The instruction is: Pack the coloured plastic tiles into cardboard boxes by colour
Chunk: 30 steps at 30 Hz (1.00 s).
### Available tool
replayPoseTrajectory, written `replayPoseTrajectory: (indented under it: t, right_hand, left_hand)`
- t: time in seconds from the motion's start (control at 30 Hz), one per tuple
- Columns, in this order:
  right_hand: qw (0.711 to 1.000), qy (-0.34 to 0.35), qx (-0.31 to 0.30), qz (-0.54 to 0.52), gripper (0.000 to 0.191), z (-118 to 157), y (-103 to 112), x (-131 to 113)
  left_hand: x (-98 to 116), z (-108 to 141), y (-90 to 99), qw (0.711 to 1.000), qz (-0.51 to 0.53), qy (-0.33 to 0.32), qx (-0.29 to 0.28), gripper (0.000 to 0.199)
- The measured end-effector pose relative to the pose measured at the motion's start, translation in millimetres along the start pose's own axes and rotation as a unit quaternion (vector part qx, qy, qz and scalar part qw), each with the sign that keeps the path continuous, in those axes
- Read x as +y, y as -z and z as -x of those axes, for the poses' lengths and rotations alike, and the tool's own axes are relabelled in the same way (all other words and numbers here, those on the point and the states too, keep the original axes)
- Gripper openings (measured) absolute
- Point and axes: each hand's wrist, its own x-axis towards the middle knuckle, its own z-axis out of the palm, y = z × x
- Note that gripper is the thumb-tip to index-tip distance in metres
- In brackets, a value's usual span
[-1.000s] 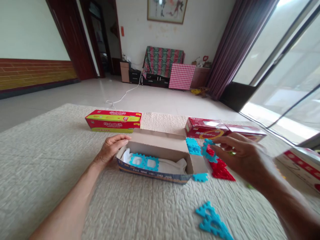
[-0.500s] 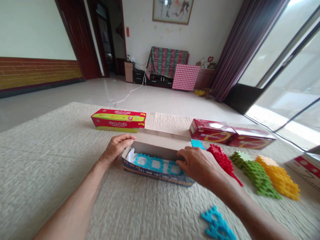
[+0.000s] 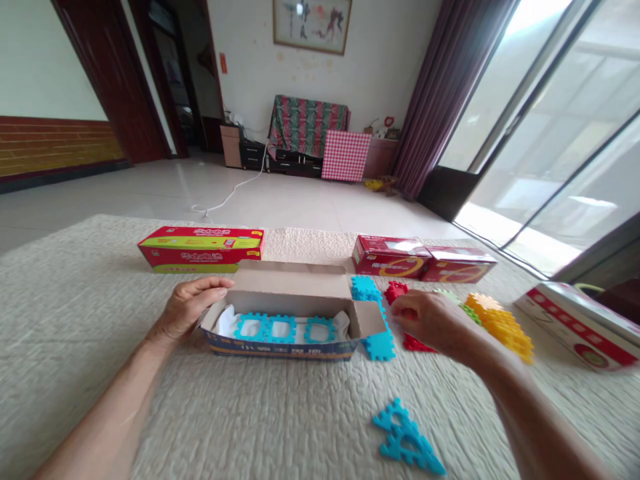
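A dark blue cardboard box (image 3: pixel 280 351) stands on the quilted mat with its lid flap raised at the back. Inside it lie blue square interlocking tiles (image 3: pixel 283 330) with open centres, over white lining (image 3: pixel 227 320). My left hand (image 3: pixel 187 307) pinches the box's left end, fingers along the top of the flap. To the right of the box, my right hand (image 3: pixel 425 317) hovers over red interlocking tiles (image 3: pixel 400 293) with curled fingers; whatever is in them is hidden. Beside the box's right end is a stack of blue tiles (image 3: pixel 367 289). Two blue triangular pieces (image 3: pixel 407 440) lie nearer me.
A red and yellow-green box (image 3: pixel 203 250) stands behind on the left. Two dark red boxes (image 3: pixel 393 257) stand at the back right. Yellow tiles (image 3: pixel 503 327) and partly hidden green tiles (image 3: pixel 470 313) lie right, near a white and red box (image 3: pixel 580 327).
My right hand has left the inside of the box and moved right, over the red tiles. My left hand stays at the box's left end. The view has turned right.
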Motion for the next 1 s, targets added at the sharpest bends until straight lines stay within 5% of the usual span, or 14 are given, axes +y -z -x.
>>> replayPoseTrajectory:
  t: [0.17, 0.4, 1.0]
  right_hand:
    - [0.998, -0.004, -0.066, 0.01, 0.017, 4, -10, -12]
    - [0.998, 0.026, -0.039, 0.046, 0.046, 21, -29, -24]
    - [0.999, -0.009, -0.014, 0.048, 0.033, 35, -34, -37]
  left_hand:
    - [6, 4, 1.9, 1.0, -0.003, 0.011, 0.021, 0.028]
    - [6, 4, -2.4, 1.0, -0.001, 0.006, 0.026, 0.032]
    - [3, 3, -0.8, 1.0, 0.011, 0.017, 0.016, 0.027]
